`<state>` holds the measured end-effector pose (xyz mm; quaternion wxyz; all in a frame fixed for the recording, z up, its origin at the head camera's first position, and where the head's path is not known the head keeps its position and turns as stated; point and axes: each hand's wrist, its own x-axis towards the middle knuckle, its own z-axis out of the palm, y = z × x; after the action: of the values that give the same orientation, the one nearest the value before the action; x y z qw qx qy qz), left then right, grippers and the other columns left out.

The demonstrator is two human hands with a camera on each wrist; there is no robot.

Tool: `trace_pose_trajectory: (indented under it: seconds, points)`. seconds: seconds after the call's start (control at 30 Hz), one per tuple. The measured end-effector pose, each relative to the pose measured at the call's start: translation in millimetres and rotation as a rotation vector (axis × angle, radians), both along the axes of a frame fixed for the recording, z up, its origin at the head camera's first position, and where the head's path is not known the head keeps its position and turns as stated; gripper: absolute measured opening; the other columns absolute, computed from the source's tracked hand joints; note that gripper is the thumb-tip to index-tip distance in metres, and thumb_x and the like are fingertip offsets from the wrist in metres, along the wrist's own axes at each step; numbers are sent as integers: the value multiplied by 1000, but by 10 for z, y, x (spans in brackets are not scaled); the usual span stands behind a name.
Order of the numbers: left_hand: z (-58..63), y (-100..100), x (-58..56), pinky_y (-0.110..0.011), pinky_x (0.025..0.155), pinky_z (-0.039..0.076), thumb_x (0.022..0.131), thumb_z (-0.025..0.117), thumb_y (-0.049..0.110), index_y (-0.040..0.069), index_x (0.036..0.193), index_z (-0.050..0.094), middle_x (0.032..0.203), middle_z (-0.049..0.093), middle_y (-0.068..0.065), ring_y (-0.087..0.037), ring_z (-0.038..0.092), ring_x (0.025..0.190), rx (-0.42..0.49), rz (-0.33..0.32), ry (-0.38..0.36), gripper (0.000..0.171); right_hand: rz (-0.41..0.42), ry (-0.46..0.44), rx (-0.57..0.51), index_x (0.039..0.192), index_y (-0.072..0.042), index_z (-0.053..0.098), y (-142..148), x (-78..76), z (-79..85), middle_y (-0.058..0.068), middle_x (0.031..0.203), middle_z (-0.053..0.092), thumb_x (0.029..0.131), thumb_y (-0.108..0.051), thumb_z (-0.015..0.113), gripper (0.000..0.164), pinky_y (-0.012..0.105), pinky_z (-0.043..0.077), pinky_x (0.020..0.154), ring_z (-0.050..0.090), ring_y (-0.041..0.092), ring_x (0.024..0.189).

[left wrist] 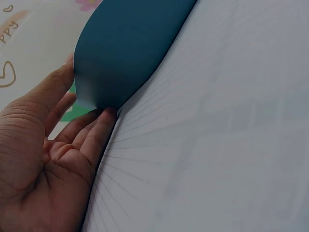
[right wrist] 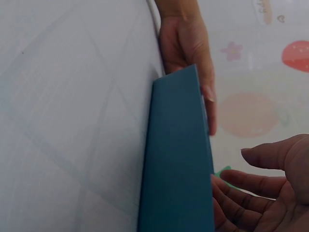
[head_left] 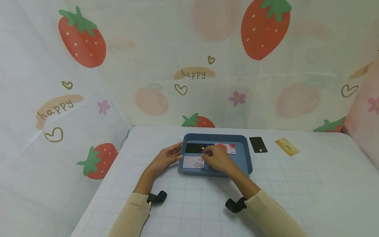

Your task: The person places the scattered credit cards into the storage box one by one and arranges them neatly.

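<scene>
A shallow blue tray (head_left: 248, 169) stands on the table. My left hand (head_left: 166, 158) holds its left end, the thumb at the rim and other fingers low against the outer wall (left wrist: 125, 48). My right hand (head_left: 217, 157) reaches over the front wall (right wrist: 176, 159), fingers inside the tray above the cards. Its thumb (right wrist: 263, 155) and forefinger stand apart, with nothing visible between them. In the tray lie a black card (head_left: 193, 148), a pale patterned card (head_left: 192, 162) and a red-and-white card (head_left: 229, 148). A blue card (head_left: 209, 144) is mostly covered, and my hand hides what lies beneath it.
To the right of the tray, a second black card (head_left: 258, 144) and a gold card (head_left: 287, 146) lie on the white table (head_left: 319, 191). A strawberry-printed curtain (head_left: 219, 79) hangs behind and along the sides. Black wrist cameras sit on both sleeves.
</scene>
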<state>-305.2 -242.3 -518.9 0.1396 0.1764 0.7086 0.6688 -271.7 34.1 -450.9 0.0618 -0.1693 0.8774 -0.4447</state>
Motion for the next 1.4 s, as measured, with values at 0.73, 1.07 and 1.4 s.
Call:
trace_pose_trajectory:
  seconds: [0.73,1.07,1.4]
  points:
    - [6,1,33,-28,112,39,98,68,10,7,158,34,162,35,-13,-26,38,147,-18,-4,3,69,21,57,-37,120,1,70,437,156,175,14,103,72,102,-15,63,25,28,57,63,71,29,76]
    - [17,-1,47,-28,112,39,97,70,12,10,158,37,161,37,-10,-24,40,145,-39,21,5,69,-30,87,-8,122,-5,72,581,115,247,14,108,73,102,-25,65,29,32,54,61,72,29,78]
    - [17,4,53,-30,112,39,97,70,12,13,157,39,160,39,-6,-21,41,145,-39,31,-1,68,-83,115,3,122,-2,70,735,60,258,14,100,73,103,-21,62,28,30,58,67,72,30,79]
